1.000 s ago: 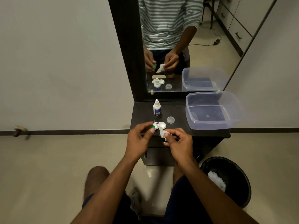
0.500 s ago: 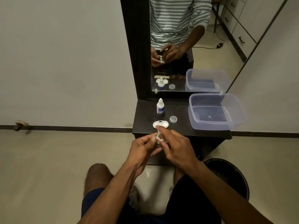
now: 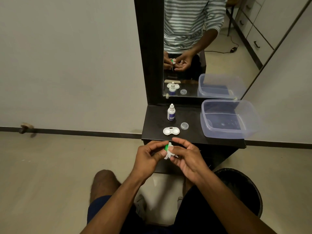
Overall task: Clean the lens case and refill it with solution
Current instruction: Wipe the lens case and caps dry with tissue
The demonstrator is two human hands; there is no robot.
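While pinching green cap (image 3: 166, 147) in left hand (image 3: 148, 159), wiping with tissue (image 3: 168, 153) gripped by right hand (image 3: 185, 157), risks dropping it floorward.

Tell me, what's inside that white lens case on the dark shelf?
Both wells of the lens case look white and empty, caps off. Clear liquid, if any, wouldn't show from here.
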